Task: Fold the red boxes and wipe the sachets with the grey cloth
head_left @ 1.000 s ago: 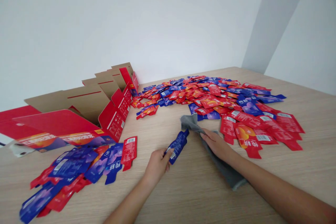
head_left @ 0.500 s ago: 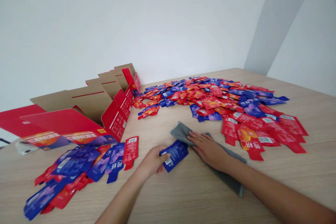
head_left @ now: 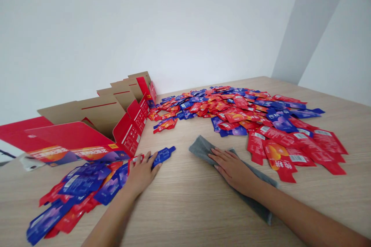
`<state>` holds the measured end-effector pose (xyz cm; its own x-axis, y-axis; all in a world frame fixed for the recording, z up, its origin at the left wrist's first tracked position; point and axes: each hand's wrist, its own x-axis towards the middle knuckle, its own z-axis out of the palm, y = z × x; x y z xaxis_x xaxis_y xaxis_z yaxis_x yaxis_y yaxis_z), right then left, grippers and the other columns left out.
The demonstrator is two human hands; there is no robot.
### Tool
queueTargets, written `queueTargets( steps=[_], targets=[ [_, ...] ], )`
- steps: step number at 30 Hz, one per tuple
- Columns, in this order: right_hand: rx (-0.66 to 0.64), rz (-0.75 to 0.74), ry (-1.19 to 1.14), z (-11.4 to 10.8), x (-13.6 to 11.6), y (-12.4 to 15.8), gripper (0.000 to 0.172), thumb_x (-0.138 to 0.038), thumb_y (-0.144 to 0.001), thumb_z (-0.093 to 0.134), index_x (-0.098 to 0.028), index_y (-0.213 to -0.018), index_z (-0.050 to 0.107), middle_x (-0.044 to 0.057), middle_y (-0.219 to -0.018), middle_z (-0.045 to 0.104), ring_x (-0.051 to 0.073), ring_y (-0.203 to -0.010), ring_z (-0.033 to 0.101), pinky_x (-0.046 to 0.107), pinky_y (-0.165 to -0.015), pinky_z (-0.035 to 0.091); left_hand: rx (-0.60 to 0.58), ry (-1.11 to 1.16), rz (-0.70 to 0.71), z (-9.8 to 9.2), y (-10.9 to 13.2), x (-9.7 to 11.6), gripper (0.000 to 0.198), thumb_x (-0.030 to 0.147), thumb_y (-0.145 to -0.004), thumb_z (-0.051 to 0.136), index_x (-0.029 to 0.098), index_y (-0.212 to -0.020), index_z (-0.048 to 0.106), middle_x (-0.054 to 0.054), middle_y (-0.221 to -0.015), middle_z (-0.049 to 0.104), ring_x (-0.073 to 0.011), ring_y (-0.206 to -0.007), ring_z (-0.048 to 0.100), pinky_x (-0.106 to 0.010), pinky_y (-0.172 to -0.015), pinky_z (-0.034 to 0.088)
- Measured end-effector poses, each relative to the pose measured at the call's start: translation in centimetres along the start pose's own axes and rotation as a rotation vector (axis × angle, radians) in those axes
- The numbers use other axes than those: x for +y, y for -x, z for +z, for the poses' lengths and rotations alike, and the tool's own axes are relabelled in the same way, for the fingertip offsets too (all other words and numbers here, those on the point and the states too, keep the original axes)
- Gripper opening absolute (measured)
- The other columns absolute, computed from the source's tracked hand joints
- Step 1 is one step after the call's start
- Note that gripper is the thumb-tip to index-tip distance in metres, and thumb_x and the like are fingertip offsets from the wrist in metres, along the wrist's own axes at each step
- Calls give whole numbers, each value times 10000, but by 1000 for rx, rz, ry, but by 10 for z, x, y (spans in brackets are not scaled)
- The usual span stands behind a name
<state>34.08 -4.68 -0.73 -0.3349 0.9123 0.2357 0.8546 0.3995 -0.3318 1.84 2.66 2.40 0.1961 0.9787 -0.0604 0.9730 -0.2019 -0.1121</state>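
Observation:
My left hand (head_left: 141,173) lies over a blue sachet (head_left: 162,155) at the right edge of the small pile of red and blue sachets (head_left: 78,189), fingers closed round its lower end. Only the sachet's spout end sticks out past my fingers. My right hand (head_left: 232,168) rests flat, fingers stretched out, on a grey cloth (head_left: 199,146) spread on the wooden table (head_left: 197,212). The cloth runs back under my right forearm.
A large heap of red and blue sachets (head_left: 255,119) covers the table's far right. Flattened red-and-brown cartons (head_left: 95,123) stand at the left against the white wall. A small white object (head_left: 29,162) lies at the far left.
My left hand carried the blue sachet from beside the cloth leftward to the small pile. My right hand pressed the cloth flat and stayed on it.

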Motion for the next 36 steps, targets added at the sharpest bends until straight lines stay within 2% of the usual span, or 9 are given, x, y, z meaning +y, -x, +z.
queueTargets(
  steps=[4,9,12,16,20,24,31,34,36],
  targets=[
    [-11,14,9,0,-1,0,429,-226,-907,333,-178,-1311,469,91,-1392,430,215,-1295,354,466,-1048,307,4,-118,-1,9,18,-45,550,434,-879,309,200,-1370,396,-77,-1413,408,-338,-1324,291,-512,-1050,243],
    [15,2,-9,3,-2,-2,419,-223,-899,354,-175,-1292,491,100,-1376,452,221,-1287,366,460,-1049,301,217,-230,-134,24,33,-80,562,356,-839,315,40,-1266,498,-191,-1317,496,-360,-1241,409,-512,-1030,283],
    [32,27,-35,1,-5,-4,442,-238,-891,388,-199,-1326,453,102,-1393,428,233,-1280,372,472,-1029,319,317,-138,-22,16,14,-68,550,371,-854,305,38,-1252,488,-198,-1279,514,-302,-1196,465,-415,-1023,336],
    [37,94,-55,-2,-8,-6,550,-303,-841,504,-270,-1375,379,79,-1453,335,274,-1261,376,502,-993,339,303,-10,66,-5,-51,-28,550,401,-876,311,52,-1285,429,-169,-1293,499,-256,-1190,470,-346,-1020,345],
    [-3,96,-58,-5,-9,-7,440,-326,-869,482,-280,-1307,483,41,-1417,403,281,-1232,381,491,-991,334,268,71,-29,-10,-126,3,568,279,-834,416,19,-1334,349,-200,-1357,433,-270,-1248,415,-342,-1015,339],
    [-11,128,-100,-8,-9,-8,392,-282,-879,463,-251,-1264,534,37,-1374,463,273,-1206,401,477,-993,334,266,158,-124,-2,-159,19,456,178,-853,318,44,-1267,456,-217,-1177,578,-297,-1090,544,-407,-887,426],
    [196,202,-429,-5,7,-15,359,-288,-901,385,-201,-1180,594,67,-1125,642,217,-1055,539,387,-942,411,393,249,-59,1,-120,23,379,262,-889,279,133,-1069,587,-133,-1096,616,-232,-1059,536,-337,-921,410],
    [282,226,-521,-4,14,-16,382,-330,-907,363,-205,-1195,580,76,-1149,631,234,-1073,548,420,-939,418,445,575,-14,5,-83,41,371,380,-888,290,159,-926,586,-110,-946,647,-216,-907,587,-329,-811,466],
    [332,201,-503,-4,10,-14,403,-332,-913,355,-202,-1252,532,87,-1239,579,237,-1151,504,442,-981,381,289,952,-3,10,-54,65,391,479,-860,320,171,-820,557,-61,-697,635,-181,-614,582,-301,-587,482]
  ],
)
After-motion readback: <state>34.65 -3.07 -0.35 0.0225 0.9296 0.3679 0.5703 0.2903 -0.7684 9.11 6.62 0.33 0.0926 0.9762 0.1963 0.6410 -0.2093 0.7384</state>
